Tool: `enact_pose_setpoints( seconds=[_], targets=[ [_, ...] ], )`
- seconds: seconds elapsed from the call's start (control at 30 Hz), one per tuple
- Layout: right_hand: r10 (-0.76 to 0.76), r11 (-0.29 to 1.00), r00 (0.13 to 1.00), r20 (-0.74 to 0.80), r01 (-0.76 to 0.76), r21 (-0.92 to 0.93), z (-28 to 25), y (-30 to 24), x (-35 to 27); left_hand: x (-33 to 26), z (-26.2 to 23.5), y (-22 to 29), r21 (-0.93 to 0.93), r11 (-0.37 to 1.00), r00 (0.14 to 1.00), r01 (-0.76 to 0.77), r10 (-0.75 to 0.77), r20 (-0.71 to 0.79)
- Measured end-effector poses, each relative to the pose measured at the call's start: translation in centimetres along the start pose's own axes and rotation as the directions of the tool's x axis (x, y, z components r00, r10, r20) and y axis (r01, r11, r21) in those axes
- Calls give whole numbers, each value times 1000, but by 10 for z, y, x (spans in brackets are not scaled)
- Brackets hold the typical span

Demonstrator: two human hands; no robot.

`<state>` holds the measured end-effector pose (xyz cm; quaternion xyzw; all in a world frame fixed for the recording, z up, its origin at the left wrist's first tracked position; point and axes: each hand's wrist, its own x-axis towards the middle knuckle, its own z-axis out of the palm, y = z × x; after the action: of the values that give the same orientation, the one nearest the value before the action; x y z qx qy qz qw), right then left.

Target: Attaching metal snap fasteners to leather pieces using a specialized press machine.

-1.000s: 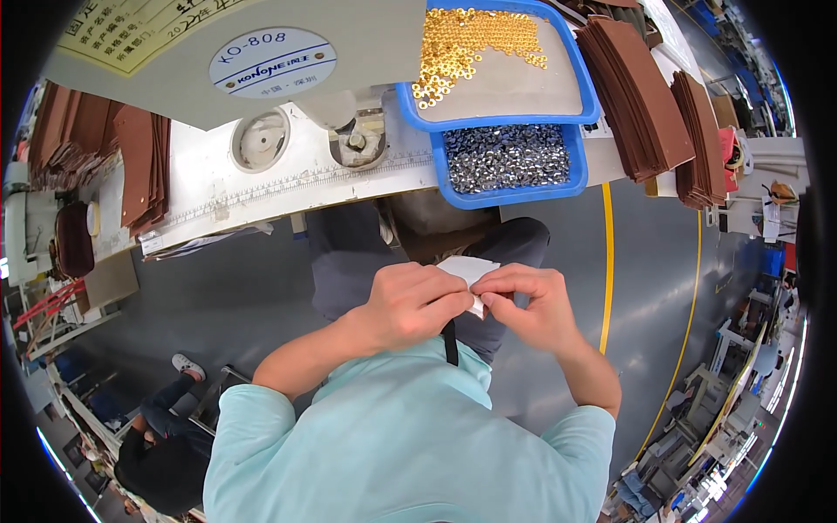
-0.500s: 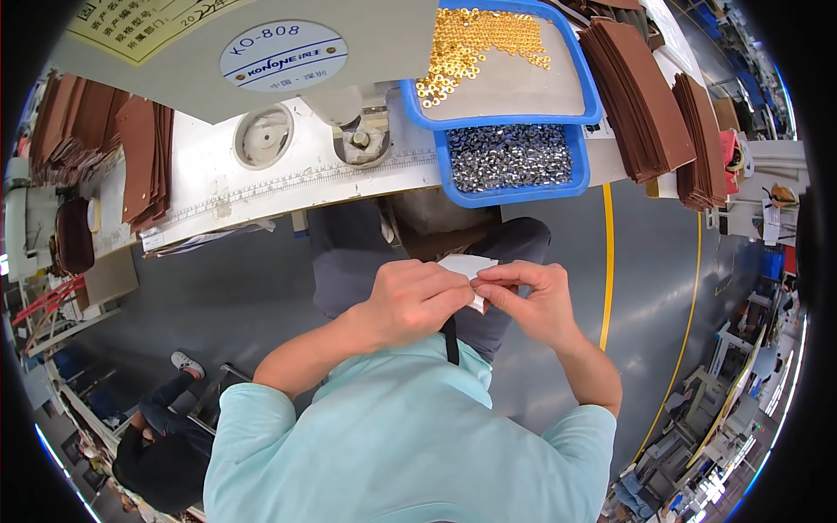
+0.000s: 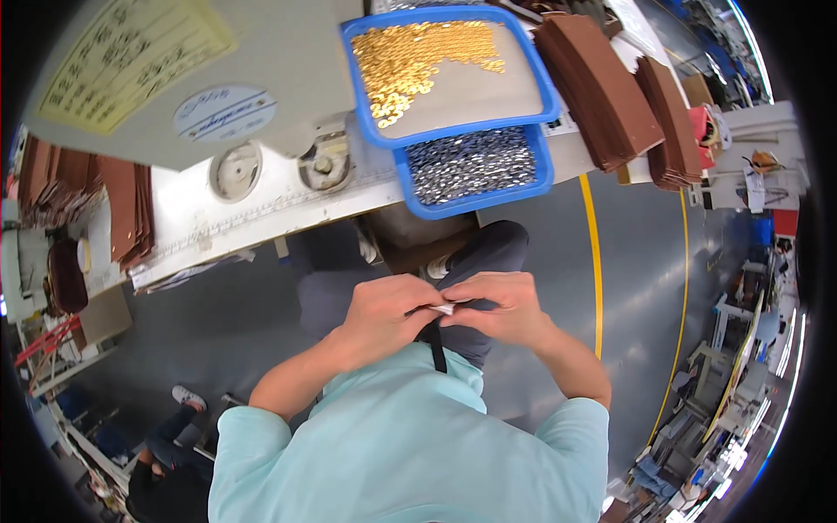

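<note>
Over my lap, my left hand (image 3: 381, 315) and my right hand (image 3: 501, 305) meet, fingers pinched together. Between their fingertips is a small white piece (image 3: 447, 309), seen nearly edge-on; its material cannot be told for sure. Both hands grip it, my left from one side and my right from the other, and the fingers cover most of it. Beyond my hands, at the table's front edge, two blue trays overlap: the upper tray (image 3: 547, 109) bears small gold ring-like parts (image 3: 418, 57), the lower tray (image 3: 436, 210) small silver-grey parts (image 3: 475, 166).
A grey machine body (image 3: 288, 52) overhangs the white table (image 3: 288, 202) at left. Stacks of brown panels lie at the right (image 3: 597, 91) and left (image 3: 129, 209). Yellow lines (image 3: 593, 261) mark the floor. A seated person (image 3: 170, 479) is at lower left.
My hands have shifted left and slightly nearer my body. The white piece has turned from showing its flat face to nearly edge-on. The view has moved and tilted somewhat.
</note>
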<state>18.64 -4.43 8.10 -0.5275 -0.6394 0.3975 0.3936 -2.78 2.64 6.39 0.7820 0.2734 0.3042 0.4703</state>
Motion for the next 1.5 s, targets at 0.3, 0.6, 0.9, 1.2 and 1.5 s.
enact_pose_setpoints(
  seconds=[0.3,0.6,0.9,1.2,1.5],
  targets=[
    [68,994,995,-78,-62,87,0,-2,3,8,-4,20,-85,993,996,80,-78,33],
    [-233,970,923,-306,198,-142,30,21,-3,18,-1,8,147,986,977,84,-110,182],
    [-104,983,915,-391,154,101,41,25,-10,18,-8,7,92,990,965,110,-128,227],
    [148,988,972,182,-152,9,-39,15,-6,-10,-74,11,-386,786,831,483,-550,-80],
    [520,540,839,157,-466,701,-17,38,-21,-40,-76,-18,-663,602,706,444,-691,-155]
  ],
)
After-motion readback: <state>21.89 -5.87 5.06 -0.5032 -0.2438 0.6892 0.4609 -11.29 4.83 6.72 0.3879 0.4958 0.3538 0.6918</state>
